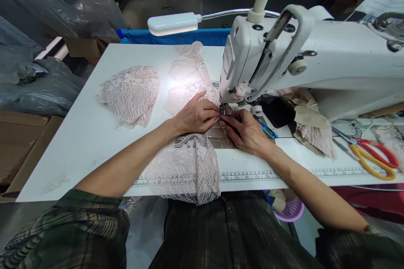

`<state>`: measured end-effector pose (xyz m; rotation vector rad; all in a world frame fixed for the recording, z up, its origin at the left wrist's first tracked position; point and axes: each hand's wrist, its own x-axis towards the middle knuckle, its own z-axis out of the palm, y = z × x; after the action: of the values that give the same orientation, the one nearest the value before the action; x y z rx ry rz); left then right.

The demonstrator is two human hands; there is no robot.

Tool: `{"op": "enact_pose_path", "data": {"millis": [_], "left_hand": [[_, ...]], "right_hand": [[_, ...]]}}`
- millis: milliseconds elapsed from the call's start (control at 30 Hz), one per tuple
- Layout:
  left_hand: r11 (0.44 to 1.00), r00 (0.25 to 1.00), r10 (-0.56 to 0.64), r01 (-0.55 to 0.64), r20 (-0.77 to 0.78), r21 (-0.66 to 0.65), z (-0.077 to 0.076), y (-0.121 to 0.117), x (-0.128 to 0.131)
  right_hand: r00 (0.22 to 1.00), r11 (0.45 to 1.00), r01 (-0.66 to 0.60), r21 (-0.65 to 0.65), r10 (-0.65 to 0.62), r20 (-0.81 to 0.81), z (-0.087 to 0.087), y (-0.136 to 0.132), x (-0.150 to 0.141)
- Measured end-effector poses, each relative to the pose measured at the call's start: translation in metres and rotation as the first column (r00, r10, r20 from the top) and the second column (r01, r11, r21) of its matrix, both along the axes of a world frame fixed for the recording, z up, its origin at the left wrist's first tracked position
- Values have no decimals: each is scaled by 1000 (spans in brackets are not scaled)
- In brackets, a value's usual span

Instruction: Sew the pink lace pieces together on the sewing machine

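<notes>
Pale pink lace fabric (202, 164) runs from the table's front edge up under my left hand (197, 113) to the sewing machine's presser foot (226, 110). My left hand is closed on the lace, its fingertips just left of the foot. My right hand (246, 132) is on the right of the foot, with thumb and forefinger pinched close to it. What lies between those fingertips is too small to make out. More lace (189, 71) stretches behind my left hand under the lamp's glare. Beside my right hand lies a blue thread snipper (267, 128).
The white sewing machine (341, 50) fills the right side. A lamp (173, 23) hangs over the table (78, 134). A lace pile (132, 94) lies left. Scissors with red and yellow handles (375, 157) and a dark phone-like object (277, 111) lie right. A cardboard box (25, 143) stands left.
</notes>
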<state>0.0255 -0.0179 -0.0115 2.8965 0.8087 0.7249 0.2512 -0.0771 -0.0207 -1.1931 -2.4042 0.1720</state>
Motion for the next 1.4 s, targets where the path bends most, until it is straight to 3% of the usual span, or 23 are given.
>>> {"op": "enact_pose_path", "data": {"millis": [267, 567, 633, 733, 800, 900, 967, 1033, 1067, 1200, 1300, 1400], "left_hand": [[1000, 1000, 3, -3, -16, 25, -4, 2, -2], [992, 996, 65, -72, -68, -102, 0, 8, -3], [989, 990, 65, -81, -127, -124, 11, 11, -5], [980, 976, 116, -143, -187, -138, 43, 2, -11], [961, 966, 180, -213, -184, -177, 66, -17, -16], [880, 907, 177, -320, -383, -351, 83, -63, -21], [848, 833, 173, -397, -526, -350, 78, -93, -21], [867, 772, 268, -454, -576, -205, 65, -109, -21], [875, 777, 304, -457, -551, -161, 57, -110, -20], [935, 908, 224, -303, -353, -187, 32, -77, -24], [907, 956, 187, -256, -225, -335, 27, -41, -32], [894, 970, 188, -233, -152, -382, 29, -20, -38]], "right_hand": [[999, 999, 27, 27, -27, 17, -4, -2, -4], [999, 1000, 11, -18, -12, -47, -4, -4, 0], [994, 998, -13, -61, 6, -108, -4, -4, 4], [982, 993, -53, -105, 32, -187, -2, -3, 9], [978, 993, -62, -105, 39, -203, -1, -2, 11], [980, 993, -66, -100, 46, -192, 0, -2, 12], [982, 992, -71, -101, 52, -179, 1, -3, 12], [985, 993, -72, -93, 56, -163, 2, -4, 10], [986, 994, -71, -86, 57, -158, 2, -4, 10], [987, 995, -64, -74, 53, -152, 1, -6, 9], [985, 996, -52, -70, 40, -167, 1, -6, 9], [979, 997, -48, -68, 34, -201, 3, -5, 10]]}}
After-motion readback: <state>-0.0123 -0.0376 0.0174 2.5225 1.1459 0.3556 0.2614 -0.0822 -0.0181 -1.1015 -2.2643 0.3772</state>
